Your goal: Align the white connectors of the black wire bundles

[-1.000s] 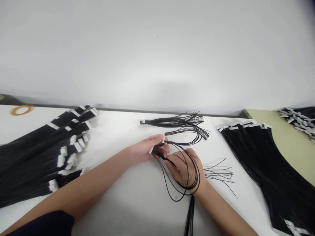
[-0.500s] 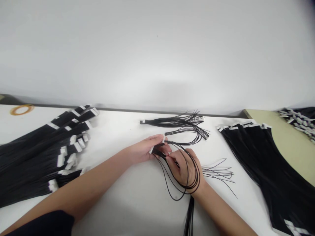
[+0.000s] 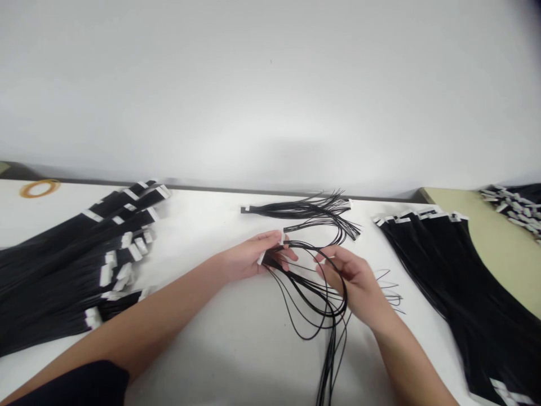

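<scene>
The wire bundle [image 3: 291,275] is above the middle of the counter [image 3: 203,214], its loops sagging to the right and its tail running toward the near edge, out of view. The left hand [image 3: 249,256] pinches it at the white plug [image 3: 261,259] between thumb and fingers, a hold that seems meant to steady the plug while leaving the wires loose. The right hand [image 3: 353,282] is at the loops, fingers curled with thumb and forefinger tips near each other; I cannot tell whether they pinch a wire. Keeping the hands apart like this probably lets single wires be seen. Thin wire ends [image 3: 393,299] lie beyond the right wrist.

Behind, toward the far edge, another bundle [image 3: 274,211] lies flat, likely put there to be within reach. A dark pile [image 3: 54,265] covers the left side, its white ends turned inward, perhaps for easy picking; a second pile [image 3: 448,270] slants down the right side. Near the far edge at left sits an orange coil [image 3: 26,190].

The counter is smooth and white. At right a pale yellow surface [image 3: 486,254] carries more wires [image 3: 511,208], and a plain, light wall [image 3: 270,101] rises behind
</scene>
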Demonstrator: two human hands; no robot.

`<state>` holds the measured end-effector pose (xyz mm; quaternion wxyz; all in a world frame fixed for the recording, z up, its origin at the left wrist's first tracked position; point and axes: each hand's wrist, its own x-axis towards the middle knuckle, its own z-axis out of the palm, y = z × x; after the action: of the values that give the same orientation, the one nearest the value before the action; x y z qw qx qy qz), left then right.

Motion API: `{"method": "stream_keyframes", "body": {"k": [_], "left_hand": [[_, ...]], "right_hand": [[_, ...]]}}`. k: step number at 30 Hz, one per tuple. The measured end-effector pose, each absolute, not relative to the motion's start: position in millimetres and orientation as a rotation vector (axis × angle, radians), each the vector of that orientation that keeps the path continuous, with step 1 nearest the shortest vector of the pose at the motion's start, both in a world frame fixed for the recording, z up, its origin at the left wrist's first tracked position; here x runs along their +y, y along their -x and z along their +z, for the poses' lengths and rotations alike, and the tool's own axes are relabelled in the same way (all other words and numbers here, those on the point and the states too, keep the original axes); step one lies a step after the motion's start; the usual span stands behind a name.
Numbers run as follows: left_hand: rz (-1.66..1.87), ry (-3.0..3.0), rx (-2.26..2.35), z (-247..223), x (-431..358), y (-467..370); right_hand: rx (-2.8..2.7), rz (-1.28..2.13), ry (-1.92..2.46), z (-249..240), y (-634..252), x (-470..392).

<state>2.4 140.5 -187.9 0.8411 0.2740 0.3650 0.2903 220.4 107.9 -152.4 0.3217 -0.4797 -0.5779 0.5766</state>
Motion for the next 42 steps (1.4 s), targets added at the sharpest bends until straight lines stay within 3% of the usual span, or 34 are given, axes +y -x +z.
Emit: {"method": "stream_keyframes", "body": {"k": [5, 20, 24, 28, 37, 42], "left_hand": [[0.594, -0.592, 0.822, -189.7, 140.5, -1.9], [0.586, -0.646, 0.764, -184.7, 140.1, -2.9], [0.567, -0.640, 0.720, -183.1, 140.4, -3.4], [0.582, -0.606, 0.714, -183.9, 139.5, -3.7], [0.563, -0.627, 0.677, -183.4, 139.1, -3.7], [0.561, -0.630, 0.673, -183.8, 138.9, -3.7]], "right_hand": [[-1.018, 1.629, 0.999, -143.4, -244.1, 117.5], [-0.708, 0.938, 1.073, -147.4, -241.1, 128.2], [-0.626, 0.992, 0.961, -146.5, -241.0, 127.5], [-0.680, 1.090, 0.876, -144.6, -240.8, 123.3], [-1.193, 0.719, 1.112, -153.3, -230.7, 112.1], [-1.453, 0.731, 1.206, -150.5, -226.6, 105.8]]}}
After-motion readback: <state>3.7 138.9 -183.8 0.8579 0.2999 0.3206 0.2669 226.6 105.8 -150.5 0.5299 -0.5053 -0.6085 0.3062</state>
